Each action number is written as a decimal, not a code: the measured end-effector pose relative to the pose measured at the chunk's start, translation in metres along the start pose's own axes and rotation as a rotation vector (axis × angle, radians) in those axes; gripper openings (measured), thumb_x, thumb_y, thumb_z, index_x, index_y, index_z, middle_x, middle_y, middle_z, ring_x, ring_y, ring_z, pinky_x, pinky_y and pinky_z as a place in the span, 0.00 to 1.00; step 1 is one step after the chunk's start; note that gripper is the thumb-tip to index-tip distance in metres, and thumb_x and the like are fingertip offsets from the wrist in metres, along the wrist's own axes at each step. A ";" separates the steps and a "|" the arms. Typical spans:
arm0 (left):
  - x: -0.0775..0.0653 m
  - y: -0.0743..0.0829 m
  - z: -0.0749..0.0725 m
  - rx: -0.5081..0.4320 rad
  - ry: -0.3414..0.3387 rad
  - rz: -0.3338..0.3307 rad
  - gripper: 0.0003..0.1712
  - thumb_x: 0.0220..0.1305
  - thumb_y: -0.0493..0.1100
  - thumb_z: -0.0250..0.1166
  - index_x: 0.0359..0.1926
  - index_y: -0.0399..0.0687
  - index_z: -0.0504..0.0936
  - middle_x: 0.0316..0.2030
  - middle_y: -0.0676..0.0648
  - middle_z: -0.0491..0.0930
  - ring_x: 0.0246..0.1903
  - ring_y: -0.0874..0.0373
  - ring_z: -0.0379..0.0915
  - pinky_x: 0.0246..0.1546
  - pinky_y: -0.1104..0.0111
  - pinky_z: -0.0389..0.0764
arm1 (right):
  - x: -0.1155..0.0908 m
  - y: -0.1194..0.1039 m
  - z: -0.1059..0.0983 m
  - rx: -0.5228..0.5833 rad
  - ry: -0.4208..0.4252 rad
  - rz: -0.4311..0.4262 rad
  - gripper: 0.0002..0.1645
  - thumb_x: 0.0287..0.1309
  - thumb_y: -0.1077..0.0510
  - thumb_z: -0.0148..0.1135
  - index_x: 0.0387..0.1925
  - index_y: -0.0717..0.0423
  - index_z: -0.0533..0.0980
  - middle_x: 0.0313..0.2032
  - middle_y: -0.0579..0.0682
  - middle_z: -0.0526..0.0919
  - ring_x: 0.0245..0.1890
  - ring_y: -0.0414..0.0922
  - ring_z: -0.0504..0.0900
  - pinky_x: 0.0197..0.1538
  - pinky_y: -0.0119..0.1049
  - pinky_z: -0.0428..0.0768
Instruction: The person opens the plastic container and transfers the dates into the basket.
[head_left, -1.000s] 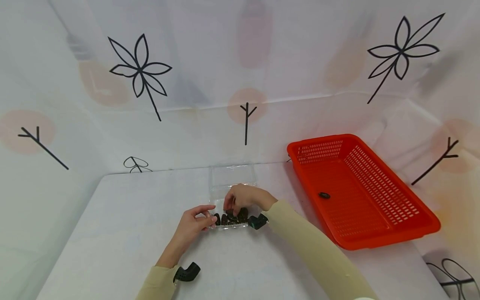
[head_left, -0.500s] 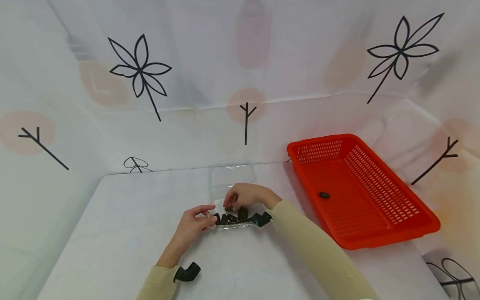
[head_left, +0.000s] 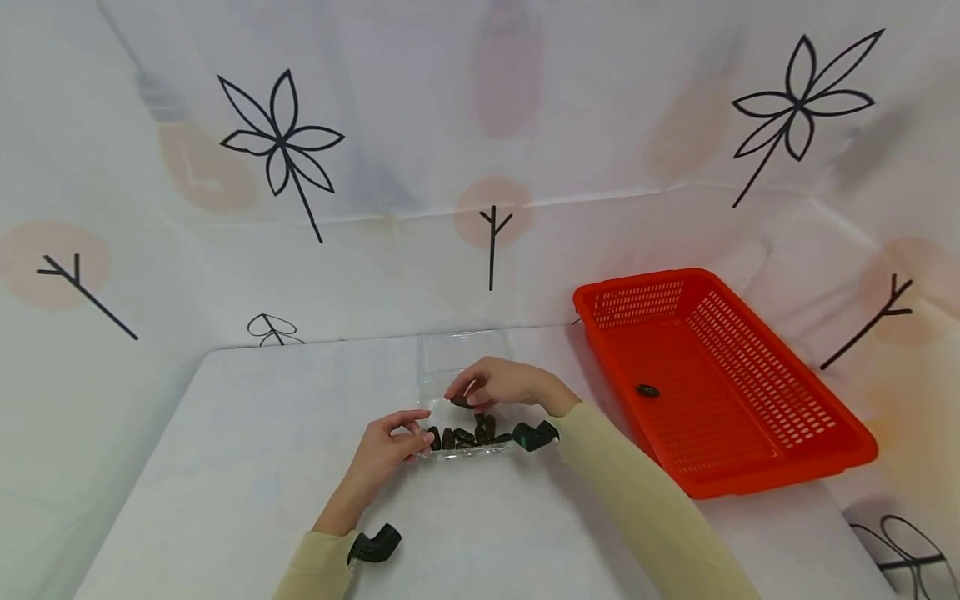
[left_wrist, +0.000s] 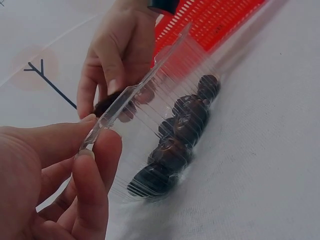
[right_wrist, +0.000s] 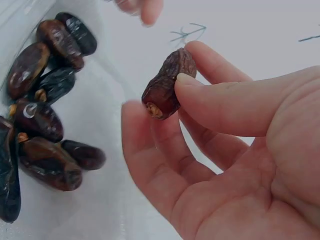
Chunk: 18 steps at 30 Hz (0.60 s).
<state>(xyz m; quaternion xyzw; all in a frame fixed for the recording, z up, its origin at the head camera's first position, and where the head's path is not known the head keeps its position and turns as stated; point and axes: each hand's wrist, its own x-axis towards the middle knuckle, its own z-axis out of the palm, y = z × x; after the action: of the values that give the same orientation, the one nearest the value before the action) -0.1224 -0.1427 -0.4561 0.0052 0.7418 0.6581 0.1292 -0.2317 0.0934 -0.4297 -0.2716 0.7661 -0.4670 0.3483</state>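
Observation:
My right hand (head_left: 504, 383) pinches a wrinkled brown date (right_wrist: 169, 84) between thumb and fingers, above the clear plastic box (head_left: 442, 408). Several dark, glossy dates (right_wrist: 50, 162) lie along the near side of that box. With thumb and fingers, my left hand (head_left: 386, 446) pinches the box's rim at its left side; the left wrist view shows the rim (left_wrist: 112, 107) between the fingertips. The box's lid (head_left: 465, 350) is folded back, away from me. In the left wrist view the held date is partly behind the plastic rim.
A red perforated plastic basket (head_left: 720, 383) stands at the right of the white-covered table (head_left: 262, 433), with a single date (head_left: 647, 390) in it. Behind the table hangs a pale cloth (head_left: 390, 275) with plant drawings.
My right hand has lifted a date up from the others in the box and moved slightly away from me. The left hand stays at the box's rim.

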 end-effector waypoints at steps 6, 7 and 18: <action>0.006 -0.009 -0.003 0.009 0.007 -0.030 0.24 0.62 0.33 0.69 0.59 0.32 0.78 0.30 0.48 0.75 0.29 0.58 0.80 0.33 0.66 0.78 | -0.008 -0.005 -0.002 0.021 0.032 -0.043 0.19 0.68 0.72 0.52 0.57 0.64 0.78 0.51 0.51 0.80 0.50 0.54 0.79 0.50 0.42 0.82; 0.008 -0.013 -0.004 0.009 0.008 -0.030 0.24 0.62 0.33 0.69 0.59 0.32 0.78 0.30 0.49 0.75 0.29 0.58 0.80 0.33 0.65 0.78 | -0.010 -0.006 -0.002 0.016 0.036 -0.049 0.19 0.68 0.71 0.52 0.57 0.64 0.78 0.52 0.52 0.80 0.50 0.53 0.79 0.50 0.41 0.82; 0.015 -0.030 -0.006 -0.001 0.015 -0.008 0.25 0.60 0.37 0.72 0.58 0.37 0.80 0.31 0.47 0.76 0.30 0.55 0.81 0.31 0.67 0.77 | -0.032 -0.010 -0.010 0.075 0.118 -0.088 0.20 0.70 0.68 0.51 0.58 0.57 0.79 0.53 0.54 0.79 0.51 0.65 0.79 0.52 0.42 0.81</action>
<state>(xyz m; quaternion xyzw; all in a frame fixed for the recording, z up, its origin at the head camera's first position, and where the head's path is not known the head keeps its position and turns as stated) -0.1332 -0.1498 -0.4871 -0.0031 0.7423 0.6581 0.1262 -0.2192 0.1179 -0.4081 -0.2639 0.7546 -0.5252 0.2918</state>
